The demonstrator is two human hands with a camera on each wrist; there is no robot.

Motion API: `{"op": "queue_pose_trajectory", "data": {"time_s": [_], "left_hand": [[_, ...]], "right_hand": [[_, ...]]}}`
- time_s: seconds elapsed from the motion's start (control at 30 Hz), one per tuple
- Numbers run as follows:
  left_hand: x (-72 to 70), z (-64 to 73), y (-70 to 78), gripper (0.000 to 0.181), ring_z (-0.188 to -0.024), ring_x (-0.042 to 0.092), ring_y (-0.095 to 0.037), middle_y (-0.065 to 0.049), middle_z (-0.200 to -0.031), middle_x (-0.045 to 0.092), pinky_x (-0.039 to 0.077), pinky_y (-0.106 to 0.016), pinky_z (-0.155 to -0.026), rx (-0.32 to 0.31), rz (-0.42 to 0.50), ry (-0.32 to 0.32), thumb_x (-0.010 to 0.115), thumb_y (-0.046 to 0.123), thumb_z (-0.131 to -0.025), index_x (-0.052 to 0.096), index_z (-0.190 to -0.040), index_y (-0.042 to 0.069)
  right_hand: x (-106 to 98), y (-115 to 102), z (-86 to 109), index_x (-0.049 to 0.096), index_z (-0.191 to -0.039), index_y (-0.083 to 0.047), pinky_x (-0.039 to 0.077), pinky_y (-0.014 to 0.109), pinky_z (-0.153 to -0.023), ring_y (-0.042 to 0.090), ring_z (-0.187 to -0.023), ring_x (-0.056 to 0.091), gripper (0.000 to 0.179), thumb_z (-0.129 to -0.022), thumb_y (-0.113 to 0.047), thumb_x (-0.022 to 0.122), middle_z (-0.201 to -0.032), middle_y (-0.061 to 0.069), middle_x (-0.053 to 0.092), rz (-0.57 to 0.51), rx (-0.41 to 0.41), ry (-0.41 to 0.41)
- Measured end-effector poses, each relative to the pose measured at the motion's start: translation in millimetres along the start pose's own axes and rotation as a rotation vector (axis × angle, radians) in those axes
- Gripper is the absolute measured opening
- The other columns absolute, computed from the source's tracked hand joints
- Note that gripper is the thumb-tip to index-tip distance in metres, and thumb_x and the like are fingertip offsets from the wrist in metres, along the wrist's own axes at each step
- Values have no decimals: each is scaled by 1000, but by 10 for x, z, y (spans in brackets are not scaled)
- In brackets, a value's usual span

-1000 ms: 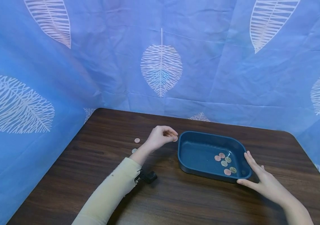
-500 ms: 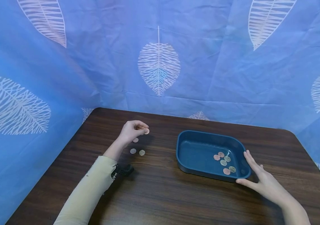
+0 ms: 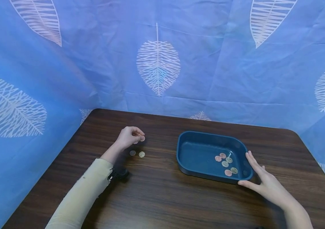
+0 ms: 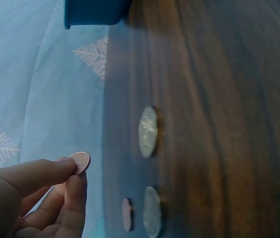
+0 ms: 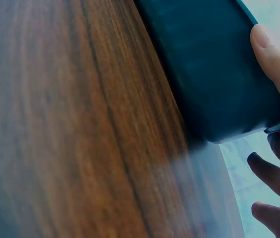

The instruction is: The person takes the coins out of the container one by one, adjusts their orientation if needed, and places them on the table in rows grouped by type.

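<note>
My left hand [image 3: 126, 138] pinches a copper-coloured coin [image 4: 82, 162] between thumb and fingertips, above the left part of the table. Below it lie a yellowish coin [image 3: 142, 154], a silver-coloured coin [image 3: 132, 153] and a small copper coin [image 4: 127, 214], which the fingers partly cover in the head view. A dark blue rectangular tray [image 3: 198, 175] stands right of the middle, with several copper and silvery coins [image 3: 225, 164] toward its right end. My right hand [image 3: 269, 184] rests against the tray's near right corner, fingers mostly straight, thumb [image 5: 274, 59] at the rim.
The dark wood table [image 3: 156, 197] has rounded far corners. Behind it and along its sides hangs a blue cloth [image 3: 202, 63] with white leaf prints. A small black device [image 3: 119, 174] is strapped at the left wrist, under the pale sleeve [image 3: 79, 190].
My left hand has moved leftward from beside the tray to over the loose coins, then dipped lower, keeping the coin pinched. The right hand and tray stay put.
</note>
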State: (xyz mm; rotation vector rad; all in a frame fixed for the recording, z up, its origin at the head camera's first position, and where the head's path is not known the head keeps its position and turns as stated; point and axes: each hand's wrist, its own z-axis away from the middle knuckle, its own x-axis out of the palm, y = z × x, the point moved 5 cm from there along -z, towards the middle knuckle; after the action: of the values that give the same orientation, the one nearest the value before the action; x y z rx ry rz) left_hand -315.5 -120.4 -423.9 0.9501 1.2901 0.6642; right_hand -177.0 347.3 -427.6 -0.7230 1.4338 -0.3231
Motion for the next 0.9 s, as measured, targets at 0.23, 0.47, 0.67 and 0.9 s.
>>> {"op": "queue_pose_trajectory", "data": {"time_s": [0.23,0.47,0.67,0.9], "left_hand": [[39,-29,-77,5,-75,65,-22,-4,-78,69,53,-34,-70,29,-119,1,68,2,-86,72,-90,2],[89,-76,-96,3,-71,63,-15,-1,-76,68,52,-35,-69,64,-268,12,73,7,-85,73,-86,4],[102,-113,-70,7,-73,64,-17,-3,-79,70,52,-35,-70,55,-325,27,75,8,-83,75,-89,3],[144,-120,-67,10,-76,65,-19,-5,-83,70,53,-33,-69,41,-330,33,75,5,-82,73,-91,1]], "right_hand": [[34,1,-7,-1,-154,-29,-1,70,-102,62,-128,19,100,-86,-36,72,-158,5,-8,5,-6,6],[47,17,5,-2,-154,-28,1,70,-102,62,-128,17,100,-86,-36,71,-158,8,-8,18,9,8],[34,11,2,-1,-154,-28,3,70,-102,60,-129,17,101,-85,-37,72,-158,11,-6,32,23,10],[32,17,-1,-2,-154,-28,5,71,-101,61,-129,17,100,-86,-37,72,-158,10,-6,23,23,6]]}}
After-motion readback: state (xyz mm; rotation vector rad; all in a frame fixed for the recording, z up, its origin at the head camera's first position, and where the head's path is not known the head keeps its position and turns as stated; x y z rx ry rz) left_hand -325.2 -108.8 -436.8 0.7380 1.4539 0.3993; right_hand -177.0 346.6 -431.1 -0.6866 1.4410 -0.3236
